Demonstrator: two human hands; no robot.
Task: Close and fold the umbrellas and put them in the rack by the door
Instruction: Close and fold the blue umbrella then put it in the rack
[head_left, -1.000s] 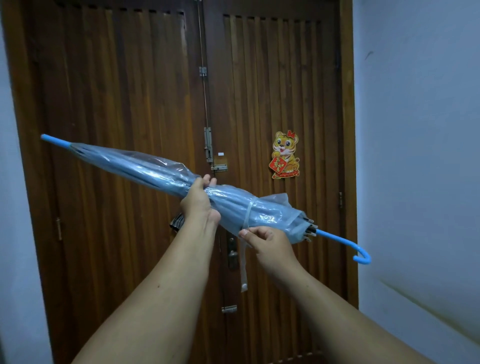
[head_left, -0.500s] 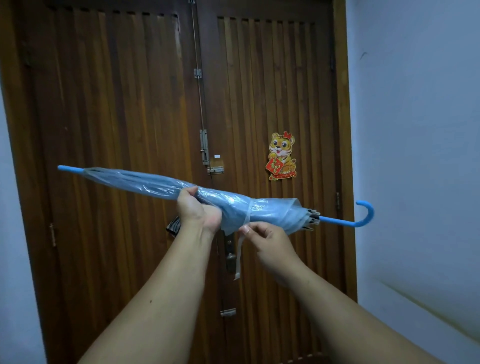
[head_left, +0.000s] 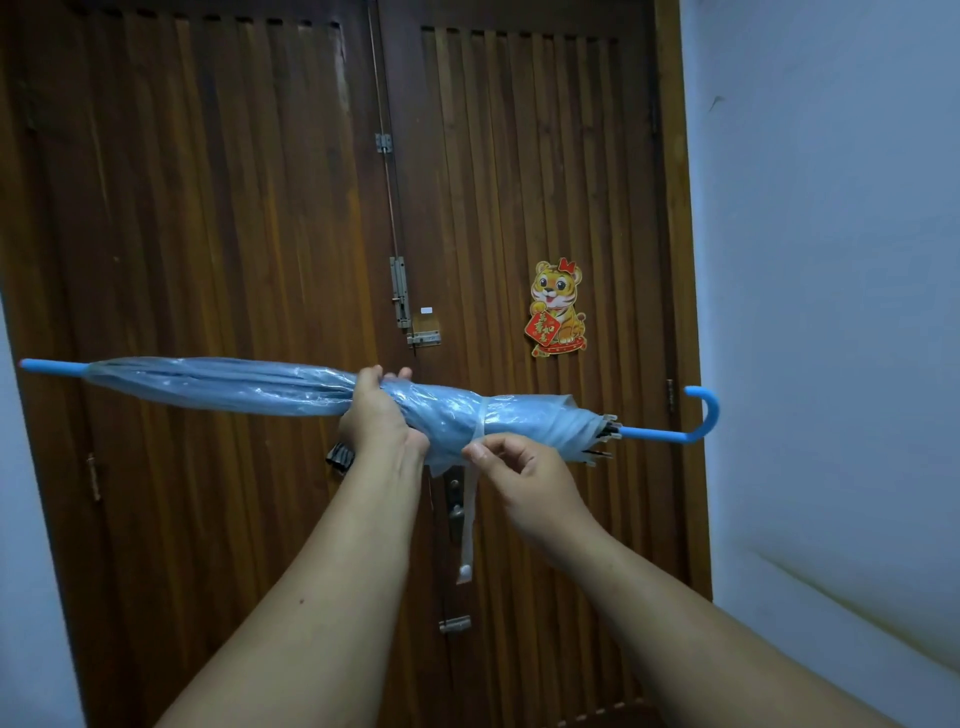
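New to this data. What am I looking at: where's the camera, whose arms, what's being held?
There is no robot here. One wide-angle camera sits on a person's head and looks forward and down, so the two bare arms entering from the bottom are the wearer's own.

They hold a closed umbrella with a clear bluish canopy roughly level in front of a dark wooden double door. Its blue tip points left and its blue hooked handle points right.

The left hand grips the folded canopy near its middle. The right hand pinches the tie strap, which wraps the canopy and whose loose end hangs down.

A tiger sticker is on the right door leaf. No rack is in view.
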